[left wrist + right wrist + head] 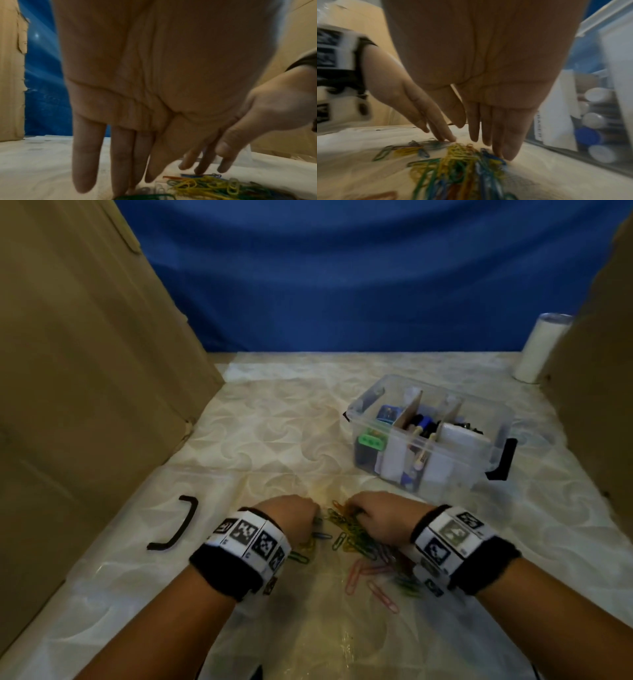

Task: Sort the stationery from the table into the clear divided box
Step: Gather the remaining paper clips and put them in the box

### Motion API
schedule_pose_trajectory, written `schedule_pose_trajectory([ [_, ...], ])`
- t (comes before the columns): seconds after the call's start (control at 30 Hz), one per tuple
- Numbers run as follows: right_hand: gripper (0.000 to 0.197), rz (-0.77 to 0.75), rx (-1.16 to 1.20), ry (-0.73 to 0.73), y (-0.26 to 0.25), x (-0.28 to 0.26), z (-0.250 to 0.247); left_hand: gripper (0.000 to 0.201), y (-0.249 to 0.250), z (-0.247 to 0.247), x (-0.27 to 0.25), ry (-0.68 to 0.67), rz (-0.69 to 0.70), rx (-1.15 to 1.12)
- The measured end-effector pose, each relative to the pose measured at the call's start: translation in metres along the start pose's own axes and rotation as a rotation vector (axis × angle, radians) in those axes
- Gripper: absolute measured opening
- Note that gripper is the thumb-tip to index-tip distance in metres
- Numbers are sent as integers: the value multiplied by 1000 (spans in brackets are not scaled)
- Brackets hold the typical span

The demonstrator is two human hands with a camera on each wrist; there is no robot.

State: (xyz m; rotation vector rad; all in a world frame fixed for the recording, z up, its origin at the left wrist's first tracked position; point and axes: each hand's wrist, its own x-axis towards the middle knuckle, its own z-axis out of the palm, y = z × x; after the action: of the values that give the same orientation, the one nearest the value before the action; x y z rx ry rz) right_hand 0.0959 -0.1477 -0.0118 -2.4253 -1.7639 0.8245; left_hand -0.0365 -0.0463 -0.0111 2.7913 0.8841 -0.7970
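A heap of coloured paper clips (346,532) lies on the table near me, with loose ones trailing toward the front. My left hand (294,518) and right hand (380,518) flank the heap, fingertips down on it. In the left wrist view the left hand (120,182) has straight fingers touching the table beside the clips (205,186). In the right wrist view the right hand (488,135) presses straight fingers on the clips (458,166). Neither hand holds any. The clear divided box (445,393) stands behind and to the right, with pens, erasers and other items in its compartments.
A black curved handle (178,523) lies on the table to the left. Cardboard walls (85,371) close in both sides, and a white roll (541,347) stands at the back right. The box wall (607,67) is close to my right hand.
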Motion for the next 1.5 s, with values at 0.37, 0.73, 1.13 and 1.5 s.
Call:
schedule_pose_trajectory([
  [0.37, 45, 74, 51, 4, -17, -24, 31, 62, 8, 9, -15, 13, 149, -78],
  [0.73, 78, 262, 55, -21, -7, -89, 79, 63, 8, 51, -71, 20, 92, -258],
  [1.13, 110, 328, 90, 29, -18, -71, 53, 100, 9, 16, -36, 154, 149, -125],
  [1.5, 46, 228, 127, 146, -19, -45, 39, 44, 9, 19, -21, 238, 225, -233],
])
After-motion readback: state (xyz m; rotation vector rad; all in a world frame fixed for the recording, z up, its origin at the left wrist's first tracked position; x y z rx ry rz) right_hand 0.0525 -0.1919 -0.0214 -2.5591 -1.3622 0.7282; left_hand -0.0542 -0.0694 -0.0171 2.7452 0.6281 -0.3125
